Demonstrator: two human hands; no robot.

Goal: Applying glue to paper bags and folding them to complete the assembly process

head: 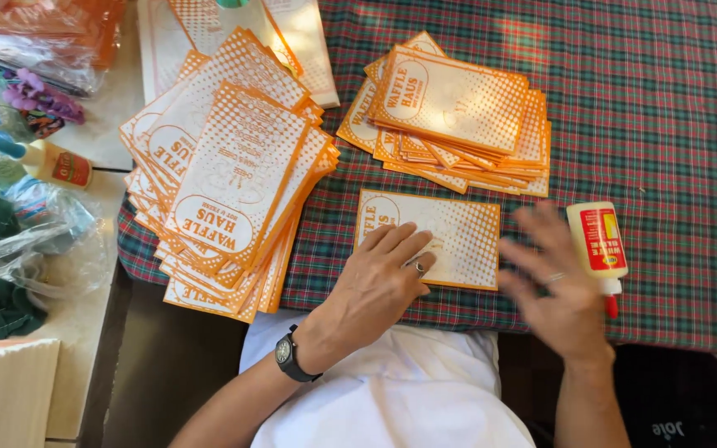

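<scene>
Orange-printed card (458, 236) lies under left hand (379, 286); right hand (558, 286) apparently hovers beside.

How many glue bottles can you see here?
2. One glue bottle lies on the plaid cloth beside the right hand; another bottle lies at the left among clutter. More may be hidden.
</scene>
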